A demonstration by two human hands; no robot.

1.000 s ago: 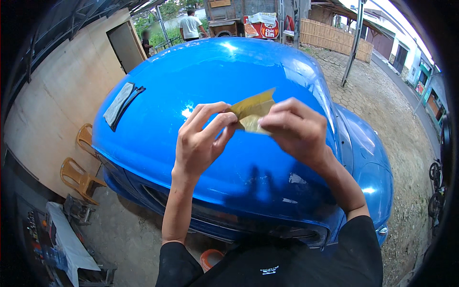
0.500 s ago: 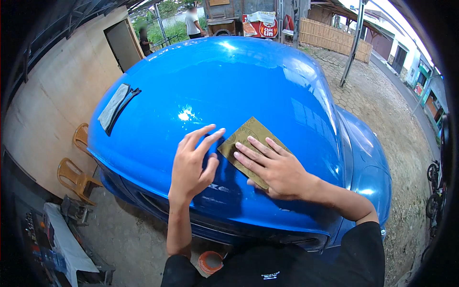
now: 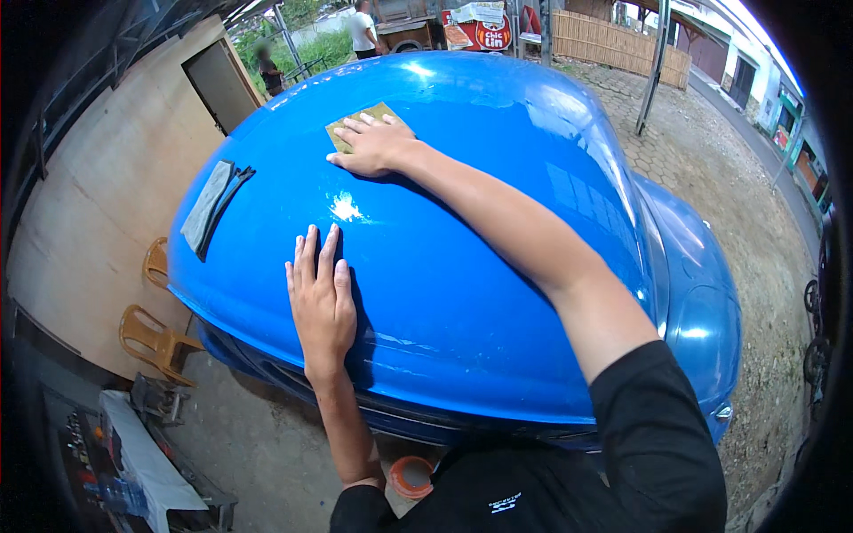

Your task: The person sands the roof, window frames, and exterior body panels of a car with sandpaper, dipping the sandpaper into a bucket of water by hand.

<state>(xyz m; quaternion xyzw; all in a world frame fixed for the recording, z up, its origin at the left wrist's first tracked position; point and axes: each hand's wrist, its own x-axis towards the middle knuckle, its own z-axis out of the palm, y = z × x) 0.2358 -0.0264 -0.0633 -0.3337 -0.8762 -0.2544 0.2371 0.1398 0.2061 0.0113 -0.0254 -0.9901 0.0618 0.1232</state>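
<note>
A glossy blue rounded car body panel (image 3: 462, 240), wide and domed, fills the middle. My right hand (image 3: 378, 147) reaches to its far left part and presses a tan sheet of sandpaper (image 3: 388, 112) flat against the paint, fingers spread over it. Most of the sheet lies hidden beneath the hand. Nearer to me, my left hand (image 3: 322, 306) rests open on the paint, fingers stretched out and holding nothing. A grey and black flat, folded-looking piece (image 3: 211, 204) lies on the panel's left side; its kind I cannot make out.
Below the near edge stands an orange bucket (image 3: 411, 477) with greyish contents. Brown plastic chairs (image 3: 155, 342) stand by the left wall. A cluttered bench (image 3: 147, 453) is at the lower left. Two people (image 3: 362, 31) are in the far background, beyond the car.
My right hand has slid the sandpaper from the near right to the far left of the panel. My left hand has moved slightly left and lower, its bent fingers now straightened.
</note>
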